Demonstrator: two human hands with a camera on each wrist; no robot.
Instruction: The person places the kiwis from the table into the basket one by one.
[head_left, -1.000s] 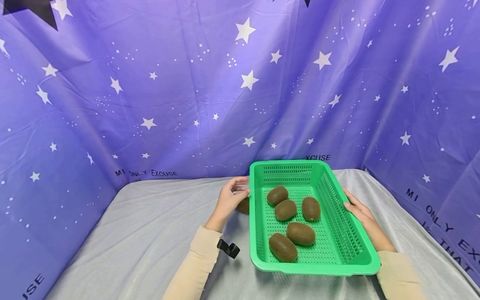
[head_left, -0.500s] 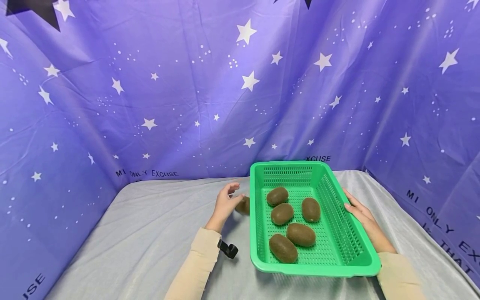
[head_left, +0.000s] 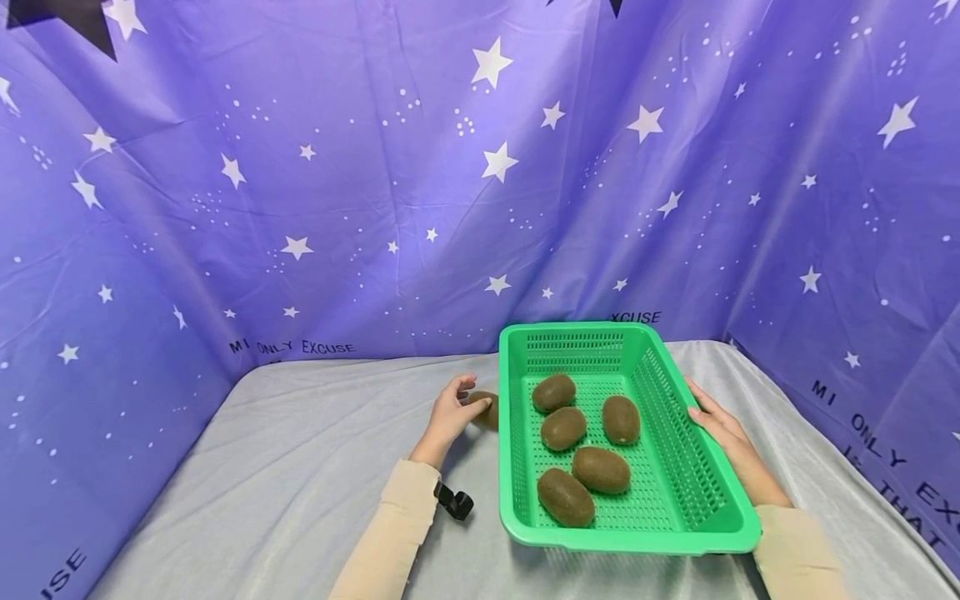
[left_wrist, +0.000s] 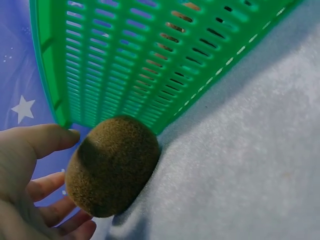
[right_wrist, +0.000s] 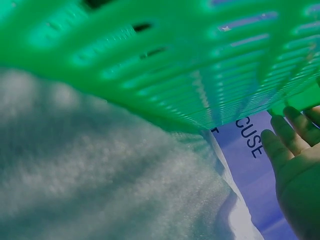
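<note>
In the head view a green perforated plastic basket [head_left: 660, 500] stands on the cloth with several brown kiwis [head_left: 602, 470] inside. Another kiwi [left_wrist: 112, 167] lies outside it, close against the left wall. My left hand [head_left: 446, 417] is at this kiwi, thumb over its upper side and fingers spread along its far side. A firm grip on it does not show. My right hand [head_left: 731, 437] holds the basket's right rim, with fingers [right_wrist: 285, 132] under the rim against the outer wall. In the head view the basket partly hides the outside kiwi.
A grey-white cloth [head_left: 300, 467] covers the table. Purple curtains [head_left: 375, 208] with white stars enclose the back and both sides. A black strap mount [head_left: 454, 500] sits on the left wrist, sticking out toward the basket.
My left hand has moved slightly left and down, from the basket's left rim onto the outside kiwi. One kiwi inside has shifted a little left. The right hand stays put.
</note>
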